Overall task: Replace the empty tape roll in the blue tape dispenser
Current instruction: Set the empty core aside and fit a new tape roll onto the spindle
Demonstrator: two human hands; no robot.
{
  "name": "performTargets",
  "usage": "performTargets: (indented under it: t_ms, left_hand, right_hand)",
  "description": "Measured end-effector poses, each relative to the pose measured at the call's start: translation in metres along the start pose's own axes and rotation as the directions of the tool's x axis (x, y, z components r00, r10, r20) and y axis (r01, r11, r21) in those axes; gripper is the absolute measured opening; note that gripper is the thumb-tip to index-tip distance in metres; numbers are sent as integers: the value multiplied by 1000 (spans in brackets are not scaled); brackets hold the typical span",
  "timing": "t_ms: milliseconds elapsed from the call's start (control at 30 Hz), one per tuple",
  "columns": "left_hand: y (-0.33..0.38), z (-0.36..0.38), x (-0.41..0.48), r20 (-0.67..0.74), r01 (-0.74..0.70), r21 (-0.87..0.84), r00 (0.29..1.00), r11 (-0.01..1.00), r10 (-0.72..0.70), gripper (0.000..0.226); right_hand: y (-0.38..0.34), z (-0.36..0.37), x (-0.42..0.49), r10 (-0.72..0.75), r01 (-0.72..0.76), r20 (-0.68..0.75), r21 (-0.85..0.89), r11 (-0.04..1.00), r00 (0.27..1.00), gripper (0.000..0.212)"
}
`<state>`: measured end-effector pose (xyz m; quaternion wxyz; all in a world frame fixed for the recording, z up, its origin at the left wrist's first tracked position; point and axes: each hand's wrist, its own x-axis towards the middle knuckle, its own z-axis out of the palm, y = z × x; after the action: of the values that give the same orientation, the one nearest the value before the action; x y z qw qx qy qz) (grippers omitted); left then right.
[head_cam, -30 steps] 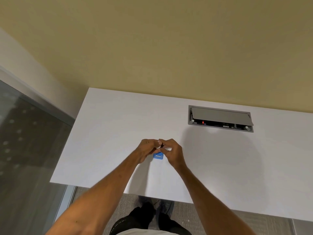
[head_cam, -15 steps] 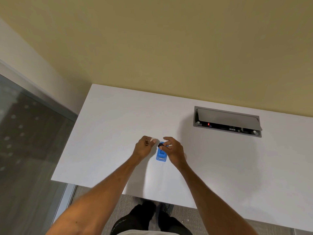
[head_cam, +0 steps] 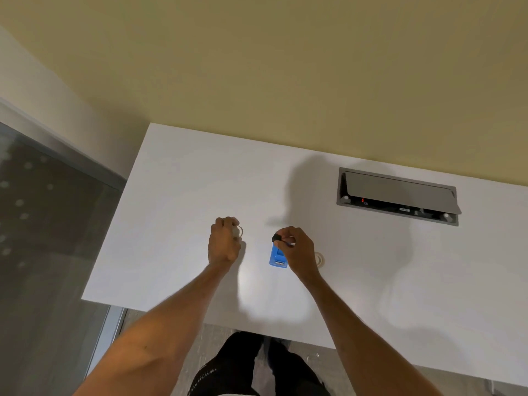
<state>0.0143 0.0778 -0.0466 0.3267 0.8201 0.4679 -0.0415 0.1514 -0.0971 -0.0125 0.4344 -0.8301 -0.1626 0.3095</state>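
The blue tape dispenser [head_cam: 277, 256] lies on the white table [head_cam: 177, 252], partly covered by my right hand [head_cam: 297, 250]. That hand pinches a small black spindle [head_cam: 276, 238] just above the dispenser's far end. My left hand [head_cam: 224, 242] is off to the left, fingers closed on a small pale ring that looks like the empty tape core [head_cam: 237, 231]. A pale tape roll [head_cam: 319, 259] lies flat on the table just right of my right wrist, half hidden by it.
A grey cable box [head_cam: 398, 195] with a tilted lid is set into the table at the back right. A yellow wall runs along the table's far edge. The table's left edge borders a glass panel [head_cam: 43, 238]. My legs stand below the near edge.
My hands have separated: the left one moved left carrying the pale ring, the right one lifted the black spindle off the dispenser. The dispenser and the roll beside it are now uncovered.
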Motion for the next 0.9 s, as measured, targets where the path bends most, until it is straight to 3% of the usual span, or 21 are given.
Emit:
performTargets:
  t_ms: [433,533,633,733,900]
  left_hand:
    - [3,-3,3,57,44,40,997,998,-46,51]
    - [13,-5,-9,32,-26,33,999,999,25,50]
    - [27,-4,-26,67,-144,-94,986,985,151,51]
    - [47,-3,-45,127,-210,-267,960,941,251,43]
    - [69,1,-65,161,-209,-355,946,911,280,41]
  right_hand:
    - [1,-5,-13,-7,8,-23,61,998,1000,31]
    - [-1,-8,-18,-32,34,-37,67,997,999,41]
    - [-1,-11,-23,-26,30,-47,81,996,999,38]
    - [-1,-15,-27,-10,14,-62,56,998,998,18]
    - [-1,-21,-31,-62,65,-91,33,997,994,12]
